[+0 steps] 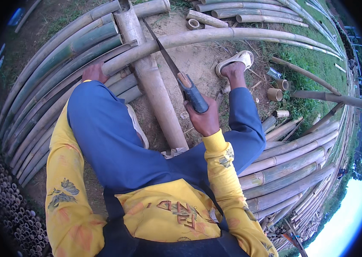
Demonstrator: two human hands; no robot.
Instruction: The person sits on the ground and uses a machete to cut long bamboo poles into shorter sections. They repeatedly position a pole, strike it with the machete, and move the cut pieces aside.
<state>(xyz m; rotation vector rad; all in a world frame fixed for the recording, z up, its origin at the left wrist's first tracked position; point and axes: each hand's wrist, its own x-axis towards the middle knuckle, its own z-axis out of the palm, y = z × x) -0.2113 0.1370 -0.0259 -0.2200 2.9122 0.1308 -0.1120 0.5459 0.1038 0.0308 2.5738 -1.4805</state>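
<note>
Bamboo pole (215,36), pale and long, lies crosswise over a thicker bamboo trunk (157,92) that runs away from the person between the knees. The right hand (204,118) is clenched round the dark handle of a handsaw (170,64), whose blade points up and to the left, its edge resting on the pole. The left hand (94,72) presses on the pole's near end; whether it grips cannot be told. Bare earth (198,64), grass and stacked bamboo lie all around outdoors.
</note>
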